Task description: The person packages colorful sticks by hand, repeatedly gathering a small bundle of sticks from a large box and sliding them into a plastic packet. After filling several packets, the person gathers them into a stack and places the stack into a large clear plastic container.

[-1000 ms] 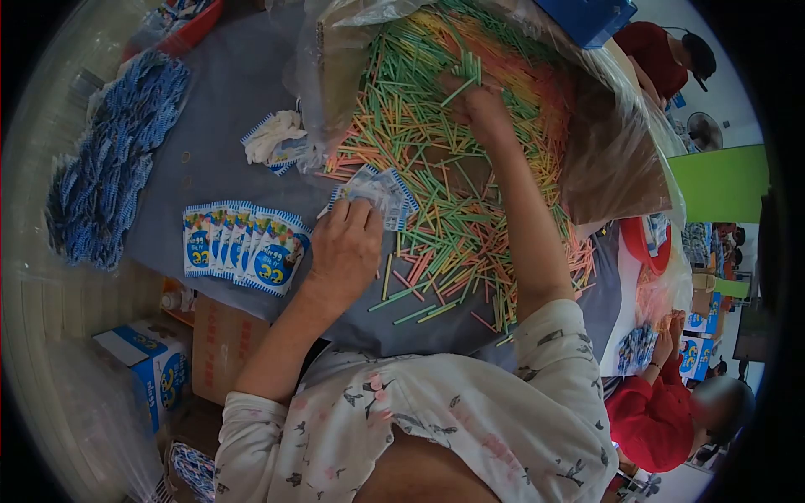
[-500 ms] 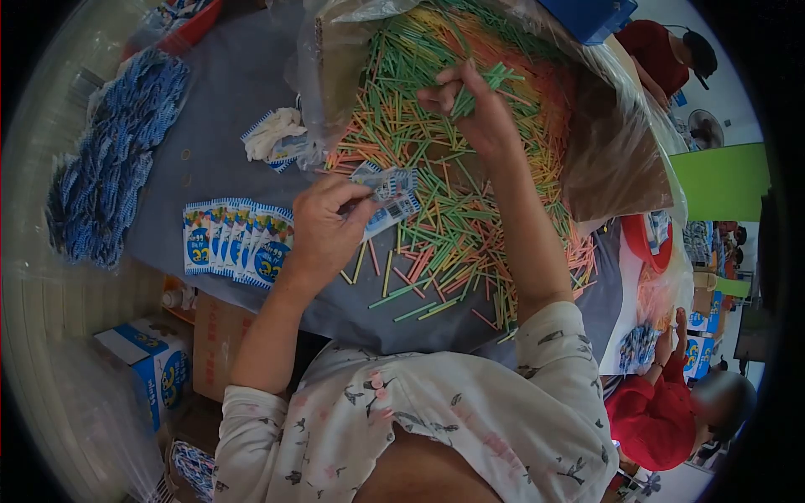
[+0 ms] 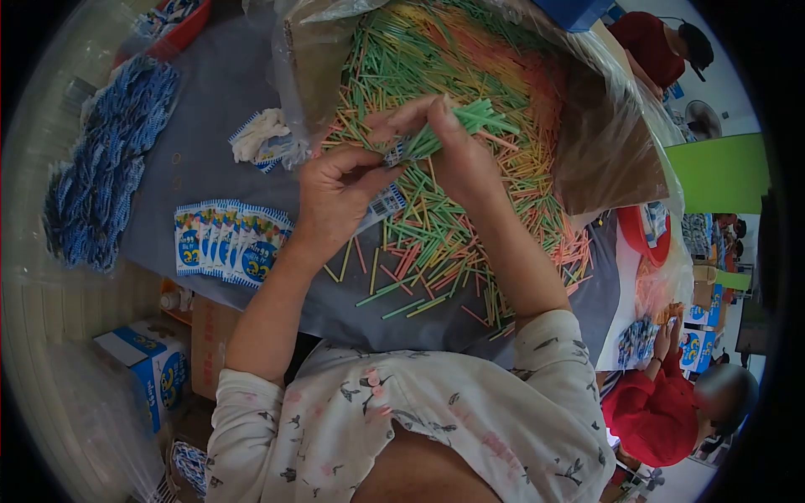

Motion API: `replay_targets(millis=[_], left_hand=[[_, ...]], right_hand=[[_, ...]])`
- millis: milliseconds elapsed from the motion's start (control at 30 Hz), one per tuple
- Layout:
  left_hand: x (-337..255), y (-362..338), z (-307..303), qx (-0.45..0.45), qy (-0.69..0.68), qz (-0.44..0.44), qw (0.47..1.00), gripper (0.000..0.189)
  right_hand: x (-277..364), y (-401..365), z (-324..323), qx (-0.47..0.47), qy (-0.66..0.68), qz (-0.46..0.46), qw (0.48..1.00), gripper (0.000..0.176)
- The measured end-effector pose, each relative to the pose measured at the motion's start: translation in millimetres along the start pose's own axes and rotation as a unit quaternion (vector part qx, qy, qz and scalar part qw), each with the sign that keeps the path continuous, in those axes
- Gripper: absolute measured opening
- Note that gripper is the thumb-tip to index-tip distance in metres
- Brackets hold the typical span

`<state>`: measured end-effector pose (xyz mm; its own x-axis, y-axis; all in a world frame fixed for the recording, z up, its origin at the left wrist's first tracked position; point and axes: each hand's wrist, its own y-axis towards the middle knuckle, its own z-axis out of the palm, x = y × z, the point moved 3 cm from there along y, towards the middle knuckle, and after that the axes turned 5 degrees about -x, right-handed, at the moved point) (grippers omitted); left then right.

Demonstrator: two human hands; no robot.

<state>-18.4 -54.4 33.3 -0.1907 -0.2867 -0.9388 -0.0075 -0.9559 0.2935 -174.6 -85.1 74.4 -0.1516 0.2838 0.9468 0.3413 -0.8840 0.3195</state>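
Observation:
Pinched between the fingers of my left hand (image 3: 340, 189) is a small printed plastic packet (image 3: 384, 207), hanging over the near left edge of the stick pile. My right hand (image 3: 457, 151) is closed round a bundle of mostly green sticks (image 3: 474, 120), with one end of the bundle at the packet's upper end. Below and behind both hands spreads a large heap of green, yellow, pink and orange sticks (image 3: 444, 243). A fanned row of blue and white packets (image 3: 231, 243) lies on the grey cloth, left of my left forearm.
A long pile of blue packets (image 3: 113, 159) lies at the far left beside a red basin (image 3: 186, 33). A white crumpled item (image 3: 260, 136) rests on packets. Cardboard and clear plastic (image 3: 608, 142) border the heap. Two people in red are at the right; blue-white boxes (image 3: 155, 365) stand lower left.
My right hand has moved down and left with the green sticks, meeting the packet in my left hand. My left hand has shifted slightly up and right. The view has shifted a little.

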Motion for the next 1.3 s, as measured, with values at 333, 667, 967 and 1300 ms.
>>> replay_targets(millis=[333, 667, 967, 1300], left_hand=[[-5.6, 5.1, 2.4, 0.009, 0.219, 0.134, 0.967, 0.015], [9.2, 27.6, 13.5, 0.043, -0.012, -0.063, 0.997, 0.012], [26.5, 41.2, 23.1, 0.071, -0.057, -0.094, 0.991, 0.018], [-16.9, -24.1, -26.0, 0.023, -0.019, -0.107, 0.994, 0.016]], right_hand=[[-18.9, -2.9, -8.9, -0.082, 0.074, 0.071, 0.991, 0.056], [7.3, 13.4, -10.3, -0.047, -0.141, -0.025, 0.989, 0.052], [5.0, 15.9, -18.2, -0.104, -0.071, 0.022, 0.992, 0.068], [1.6, 0.8, -83.2, -0.174, -0.137, 0.118, 0.968, 0.066]])
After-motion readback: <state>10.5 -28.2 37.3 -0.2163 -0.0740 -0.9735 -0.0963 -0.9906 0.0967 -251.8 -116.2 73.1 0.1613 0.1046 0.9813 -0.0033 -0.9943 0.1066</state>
